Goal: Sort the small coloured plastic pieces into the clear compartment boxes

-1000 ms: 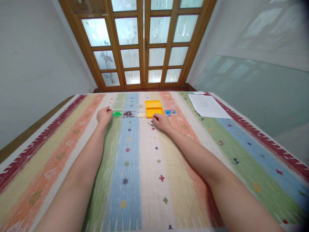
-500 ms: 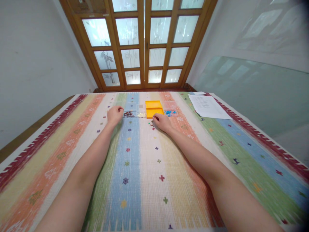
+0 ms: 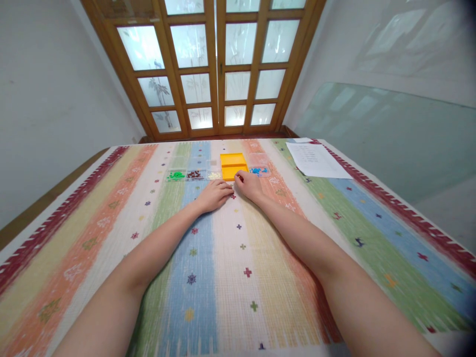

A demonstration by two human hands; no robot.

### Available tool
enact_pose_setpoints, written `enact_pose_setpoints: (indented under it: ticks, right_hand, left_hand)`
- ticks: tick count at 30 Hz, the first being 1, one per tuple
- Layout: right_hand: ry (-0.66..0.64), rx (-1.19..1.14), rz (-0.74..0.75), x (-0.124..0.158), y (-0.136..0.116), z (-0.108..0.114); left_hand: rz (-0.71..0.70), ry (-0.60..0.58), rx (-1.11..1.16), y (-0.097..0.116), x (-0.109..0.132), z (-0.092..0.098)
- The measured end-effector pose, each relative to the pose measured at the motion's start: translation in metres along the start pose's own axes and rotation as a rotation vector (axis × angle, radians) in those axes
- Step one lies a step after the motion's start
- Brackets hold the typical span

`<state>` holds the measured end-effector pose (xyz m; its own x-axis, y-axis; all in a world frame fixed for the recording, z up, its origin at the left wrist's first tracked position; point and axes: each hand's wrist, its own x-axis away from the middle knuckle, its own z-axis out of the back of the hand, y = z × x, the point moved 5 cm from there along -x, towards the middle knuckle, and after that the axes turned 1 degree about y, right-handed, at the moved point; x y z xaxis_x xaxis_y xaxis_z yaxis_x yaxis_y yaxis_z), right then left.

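Note:
My left hand [image 3: 215, 195] rests on the tablecloth in front of the bead boxes, palm down, its fingers stretched out loosely to the right. No object shows in it. Close beside it, my right hand [image 3: 248, 185] is closed in a pinch at the front edge of an open yellow box [image 3: 234, 158]. Whatever is between those fingertips is too small to make out. Left of the yellow box stand clear boxes with green beads [image 3: 176, 175], dark red beads [image 3: 194, 174] and pale yellow beads [image 3: 214, 176]. Blue beads [image 3: 259, 171] lie in another clear box to its right.
A striped tablecloth [image 3: 201, 248] covers the table. Printed white paper [image 3: 318, 160] lies at the far right. Beyond the table are wooden doors with glass panes [image 3: 238, 85], and a glass sheet [image 3: 386, 134] leans on the right wall.
My left hand has moved right from beside the clear boxes to a spot next to my right hand, its fingers loosening. The green beads are now uncovered. My right hand stays pinched by the yellow box.

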<state>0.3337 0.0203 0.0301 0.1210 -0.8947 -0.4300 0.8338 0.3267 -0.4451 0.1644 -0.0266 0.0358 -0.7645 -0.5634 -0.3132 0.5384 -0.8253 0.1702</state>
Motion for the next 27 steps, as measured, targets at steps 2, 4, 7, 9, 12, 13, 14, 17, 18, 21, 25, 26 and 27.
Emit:
enact_pose_setpoints:
  ticks: [2, 4, 7, 9, 12, 13, 14, 17, 18, 21, 25, 26, 27]
  right_hand:
    - [-0.006, -0.005, 0.001, 0.0, 0.0, 0.0]
    - [-0.008, -0.005, 0.001, 0.0, 0.0, 0.0]
    - [-0.003, 0.001, 0.002, 0.0, 0.0, 0.0]
    - [0.001, 0.003, 0.004, 0.0, 0.0, -0.001]
    - [-0.004, -0.004, 0.008, 0.001, 0.0, -0.002]
    - [-0.005, -0.008, 0.008, 0.001, 0.0, -0.002]
    - [-0.005, -0.012, 0.01, 0.001, 0.0, -0.002]
    - [-0.003, -0.02, 0.018, 0.001, 0.0, -0.002]
    - [-0.004, -0.02, 0.02, 0.001, 0.0, -0.002]
    - [-0.004, -0.02, 0.027, 0.001, 0.0, -0.002]
    - [-0.005, -0.022, 0.036, 0.001, -0.001, -0.002]
    - [-0.007, -0.022, 0.037, 0.001, -0.001, -0.002]
    - [-0.01, -0.024, 0.036, 0.001, -0.001, -0.002]
  left_hand:
    - [-0.007, -0.011, -0.003, 0.002, 0.0, -0.001]
    - [-0.003, -0.016, -0.021, 0.003, 0.0, 0.0]
    - [0.022, -0.008, -0.067, 0.0, 0.001, 0.003]
    - [0.046, 0.003, -0.095, -0.003, 0.002, 0.005]
    - [0.087, 0.01, -0.113, -0.011, 0.003, 0.006]
    - [0.1, 0.011, -0.111, -0.013, 0.004, 0.006]
    - [0.113, 0.014, -0.107, -0.015, 0.004, 0.006]
    - [0.148, 0.029, -0.102, -0.02, 0.005, 0.006]
    - [0.161, 0.035, -0.106, -0.021, 0.006, 0.006]
    - [0.204, 0.047, -0.116, -0.025, 0.007, 0.005]
    - [0.226, 0.045, -0.115, -0.028, 0.009, 0.004]
    - [0.225, 0.041, -0.117, -0.028, 0.009, 0.004]
    - [0.224, 0.037, -0.121, -0.028, 0.008, 0.004]
